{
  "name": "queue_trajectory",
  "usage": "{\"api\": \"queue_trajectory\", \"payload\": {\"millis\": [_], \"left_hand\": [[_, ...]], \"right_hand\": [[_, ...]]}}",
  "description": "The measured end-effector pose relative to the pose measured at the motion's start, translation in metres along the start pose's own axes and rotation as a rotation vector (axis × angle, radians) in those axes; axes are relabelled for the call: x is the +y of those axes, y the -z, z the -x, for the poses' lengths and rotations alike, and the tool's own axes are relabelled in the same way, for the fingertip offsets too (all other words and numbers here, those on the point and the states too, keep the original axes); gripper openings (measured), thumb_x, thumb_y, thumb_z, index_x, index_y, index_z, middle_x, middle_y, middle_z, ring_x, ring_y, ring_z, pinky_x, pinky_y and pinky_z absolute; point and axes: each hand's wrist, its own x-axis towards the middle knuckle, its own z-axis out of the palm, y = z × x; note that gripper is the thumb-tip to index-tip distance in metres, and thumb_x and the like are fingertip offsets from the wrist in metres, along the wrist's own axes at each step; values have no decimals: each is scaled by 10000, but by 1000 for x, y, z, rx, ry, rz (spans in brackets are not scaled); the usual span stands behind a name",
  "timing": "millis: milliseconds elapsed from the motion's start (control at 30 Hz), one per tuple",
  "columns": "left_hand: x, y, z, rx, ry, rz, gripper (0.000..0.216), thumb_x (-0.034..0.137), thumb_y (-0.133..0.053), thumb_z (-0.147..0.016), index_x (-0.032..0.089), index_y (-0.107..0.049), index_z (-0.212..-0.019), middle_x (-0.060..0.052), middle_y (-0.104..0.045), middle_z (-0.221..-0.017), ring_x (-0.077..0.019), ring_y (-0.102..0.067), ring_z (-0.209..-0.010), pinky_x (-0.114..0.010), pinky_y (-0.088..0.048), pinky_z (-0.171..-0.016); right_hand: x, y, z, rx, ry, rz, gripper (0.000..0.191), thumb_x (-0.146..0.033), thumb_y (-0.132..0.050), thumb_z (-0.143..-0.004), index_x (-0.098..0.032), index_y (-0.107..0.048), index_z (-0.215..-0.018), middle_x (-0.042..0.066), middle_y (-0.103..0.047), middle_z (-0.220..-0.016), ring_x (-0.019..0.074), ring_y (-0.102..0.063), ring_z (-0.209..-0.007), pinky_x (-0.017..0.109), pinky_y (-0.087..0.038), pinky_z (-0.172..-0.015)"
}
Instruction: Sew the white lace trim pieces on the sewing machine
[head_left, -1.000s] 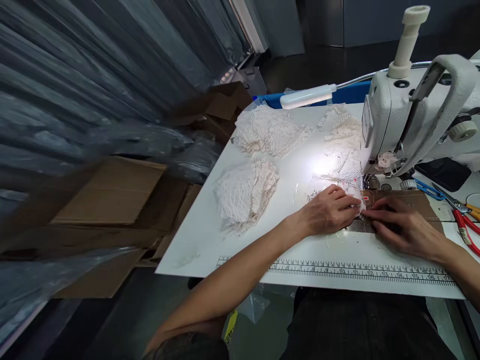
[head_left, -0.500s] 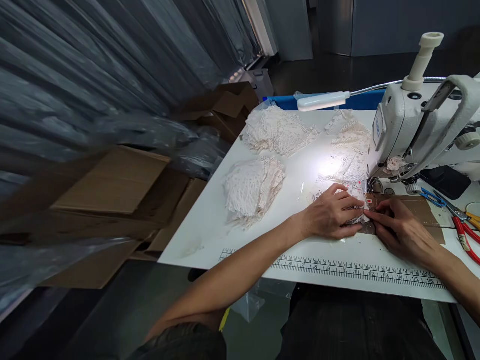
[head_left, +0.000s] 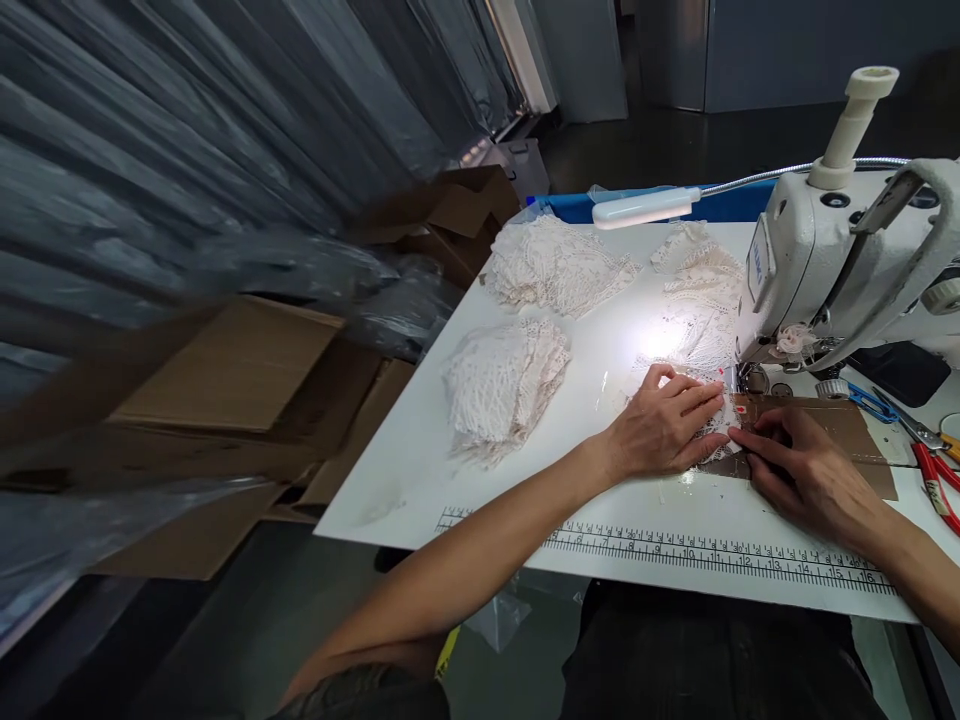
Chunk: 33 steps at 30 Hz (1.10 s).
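My left hand point(head_left: 664, 425) lies flat, fingers stretched out, on a small piece of white lace point(head_left: 714, 425) just in front of the needle of a white sewing machine point(head_left: 840, 270). My right hand point(head_left: 802, 470) rests beside it on a brown cardboard strip point(head_left: 847, 425), its fingertips pinched at the lace's edge where a small red mark shows. Both hands touch at the lace.
Two piles of white lace point(head_left: 506, 385) point(head_left: 559, 262) sit on the white table point(head_left: 420, 460), more lace lies under the lamp point(head_left: 645, 207). A printed ruler point(head_left: 712, 550) runs along the front edge. Red-handled pliers point(head_left: 941, 480) and blue snips point(head_left: 870, 402) lie right. Cardboard boxes point(head_left: 232, 370) stand left.
My hands have stayed on the lace by the needle, shifting only slightly. The view has panned a little, so the machine sits further right.
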Motion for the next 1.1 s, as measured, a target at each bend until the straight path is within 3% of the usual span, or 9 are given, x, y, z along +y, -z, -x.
{"api": "queue_trajectory", "payload": {"millis": [300, 467, 700, 1100], "left_hand": [[1, -1, 2, -153, 16, -7, 428, 422, -331, -1012, 108, -580, -1164, -113, -622, -1279, -220, -564, -959, -389, -381, -786], [0, 1, -3, -216, 21, -45, 430, 424, -319, -1012, 128, -589, -1167, -112, -610, -1288, -234, -555, -957, -403, -375, -782], [-14, 3, -23, -324, -54, -64, 405, 366, -323, -1010, 120, -608, -1159, -109, -609, -1289, -231, -575, -917, -408, -384, -824], [-20, -8, -15, -226, 4, 37, 386, 362, -339, -1002, 154, -603, -1190, -110, -623, -1277, -239, -559, -906, -416, -389, -771]], "right_hand": [[-3, 0, 0, -1, 16, 82, 310, -226, -437, -950, -168, -653, -1165, 125, -537, -1026, 201, -551, -908, 357, -543, -765], [-6, 1, -3, -47, 37, 227, 326, -228, -403, -952, -173, -644, -1163, 128, -558, -998, 209, -531, -837, 352, -510, -690], [-7, 4, -12, -128, -70, 234, 336, -233, -403, -935, -162, -614, -1187, 145, -551, -1072, 225, -555, -885, 372, -538, -733], [-6, -2, -14, 8, -63, 200, 290, -225, -435, -950, -148, -622, -1158, 133, -559, -1026, 203, -561, -861, 341, -535, -674]]}}
